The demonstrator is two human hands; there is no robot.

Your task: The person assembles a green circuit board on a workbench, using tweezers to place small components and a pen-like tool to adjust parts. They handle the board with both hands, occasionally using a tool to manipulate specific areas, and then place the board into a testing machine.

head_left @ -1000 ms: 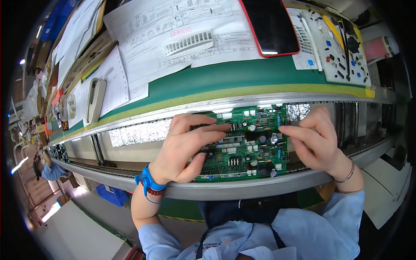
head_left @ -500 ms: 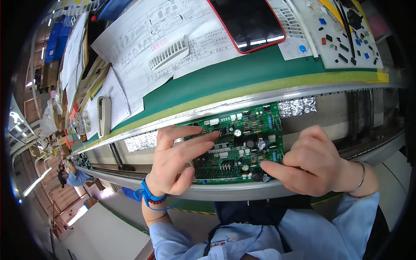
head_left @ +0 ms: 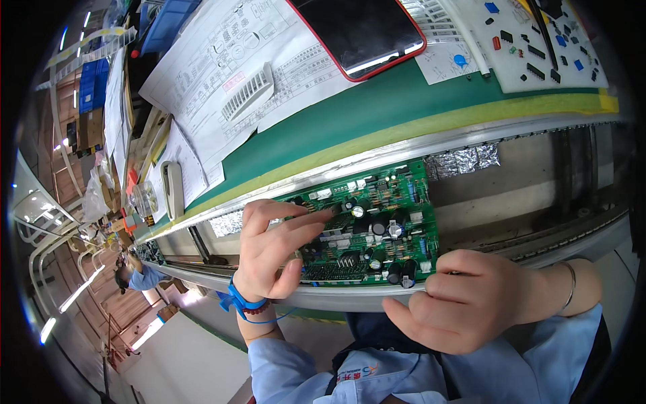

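Note:
A green circuit board (head_left: 367, 229) with black capacitors, white connectors and small resistors lies across the metal rails in front of me. Over its left part, my left hand (head_left: 272, 249) is open with fingers spread, the fingertips at the components near the middle and the thumb apart from them. Just off the lower right corner of the board, my right hand (head_left: 471, 299) is held with most fingers curled in and one digit stretched to the left. Whatever those curled fingers hold, if anything, is hidden. Two tall capacitors (head_left: 402, 272) stand on the board near that hand.
Beyond the rails (head_left: 323, 165), a green bench carries printed diagrams (head_left: 202, 81), a red-edged phone (head_left: 363, 34), a white strip (head_left: 247, 93) and a white board with loose components (head_left: 538, 57). A stapler (head_left: 173, 190) lies at left; a person (head_left: 138, 275) is farther off.
My right hand has pulled back from the board's right side, down toward me, uncovering the capacitors there. My left hand keeps about the same place on the board. The view has shifted slightly.

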